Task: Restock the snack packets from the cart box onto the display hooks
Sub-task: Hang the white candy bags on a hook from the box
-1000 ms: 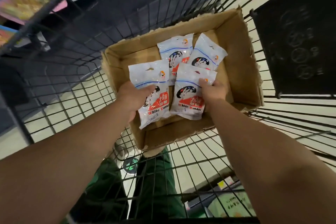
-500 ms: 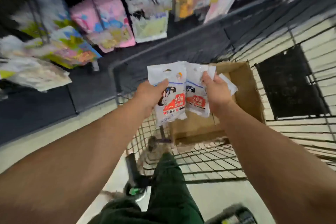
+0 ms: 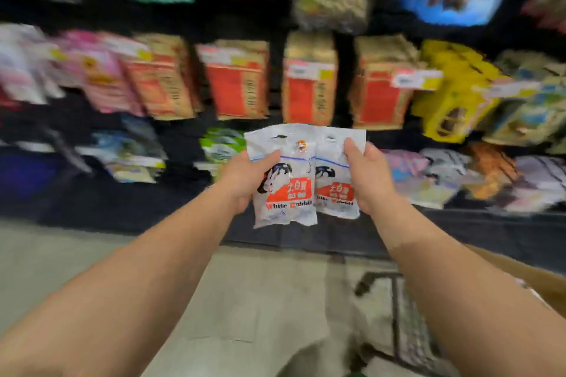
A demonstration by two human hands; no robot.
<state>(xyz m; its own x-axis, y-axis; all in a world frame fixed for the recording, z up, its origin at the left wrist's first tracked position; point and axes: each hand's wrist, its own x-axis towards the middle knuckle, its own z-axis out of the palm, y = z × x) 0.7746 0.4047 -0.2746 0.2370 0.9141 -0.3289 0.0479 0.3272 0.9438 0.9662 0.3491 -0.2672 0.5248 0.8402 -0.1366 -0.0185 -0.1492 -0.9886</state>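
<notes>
Forearms fill the near view. At lower right a brown cardboard box (image 3: 548, 286) and black wire cart (image 3: 407, 324) are cut off. Left hand (image 3: 245, 179) grips a white-and-red rabbit-printed snack packet (image 3: 283, 180); right hand (image 3: 369, 180) grips a second matching packet (image 3: 333, 176), partly overlapped by the first. Beyond, blurred hanging snack bags (image 3: 242, 79) hide any hooks.

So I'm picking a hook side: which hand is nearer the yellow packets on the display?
Right. The right hand is below and left of the yellow packets; the left hand is farther left, beyond both white packets.
</notes>
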